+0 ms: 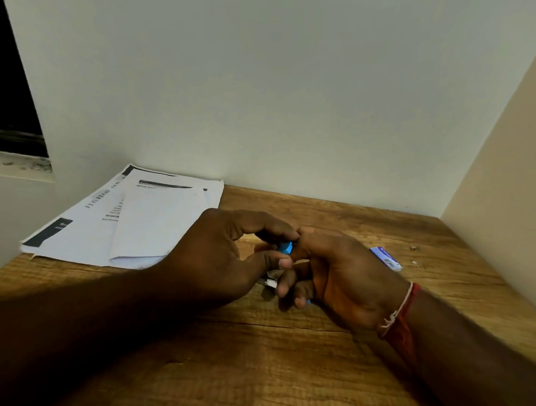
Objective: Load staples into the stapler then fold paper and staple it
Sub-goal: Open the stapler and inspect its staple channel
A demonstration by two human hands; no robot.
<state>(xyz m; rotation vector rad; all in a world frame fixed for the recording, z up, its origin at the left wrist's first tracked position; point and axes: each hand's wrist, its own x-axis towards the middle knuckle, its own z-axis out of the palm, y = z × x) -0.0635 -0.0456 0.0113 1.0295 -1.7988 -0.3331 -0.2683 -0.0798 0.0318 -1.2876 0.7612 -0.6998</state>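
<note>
Blue stapler (286, 247), likely light, rigid, slick: right hand (346, 280) curls round its body, left hand (219, 256) pinches far end. Grip mid-body.

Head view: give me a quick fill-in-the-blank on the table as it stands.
The left hand and right hand hold a small ____ stapler.
The papers lie on the ____ side of the table.
The small box lies beside the ____ hand.
Missing: blue; left; right.
</note>
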